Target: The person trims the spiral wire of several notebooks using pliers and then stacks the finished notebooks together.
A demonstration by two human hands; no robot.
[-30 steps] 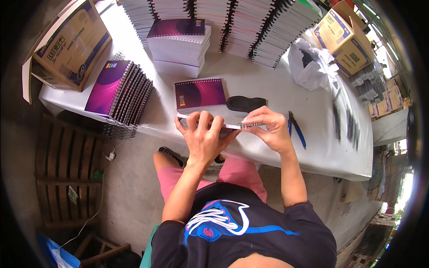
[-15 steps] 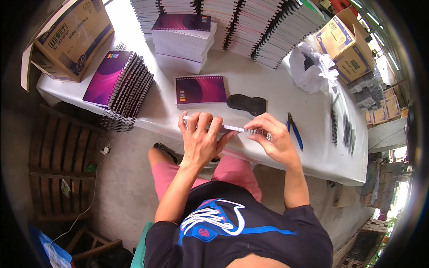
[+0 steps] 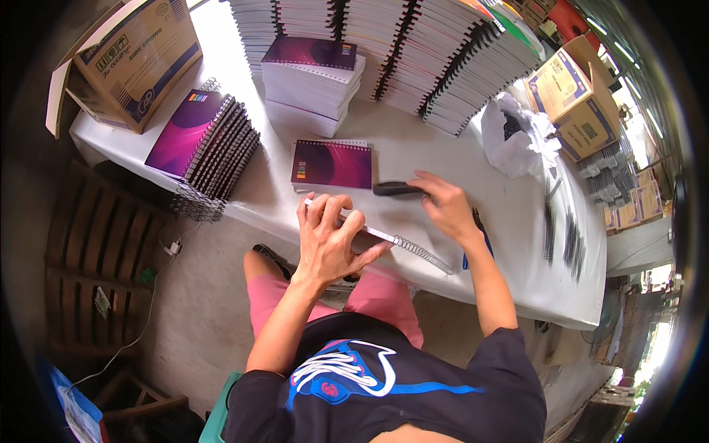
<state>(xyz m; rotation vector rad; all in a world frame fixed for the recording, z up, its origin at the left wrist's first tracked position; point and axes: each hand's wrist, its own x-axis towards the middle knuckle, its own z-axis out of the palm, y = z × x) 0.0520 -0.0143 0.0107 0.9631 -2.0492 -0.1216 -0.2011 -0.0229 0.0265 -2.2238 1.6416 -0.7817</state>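
L hand (image 3: 325, 242) gripping thin white-paged notepad (image 3: 377, 234) edge-on over near edge of white-covered tbl (image 3: 517, 244), w/ silver wire coil (image 3: 423, 255) jutting R, R hand (image 3: 446, 210) at flat black sole-shaped pad (image 3: 395, 189), can't tell if gripped, purple-covered rect. notebook (image 3: 332, 164) just L.

- Left hand (image 3: 329, 240): back up, fingers bent in a grip, thumb pointing right.
- Right hand (image 3: 447, 212): slightly farther away, fingers and thumb angled left.
- Bare forearms (image 3: 493, 288): stretched forward, apart.
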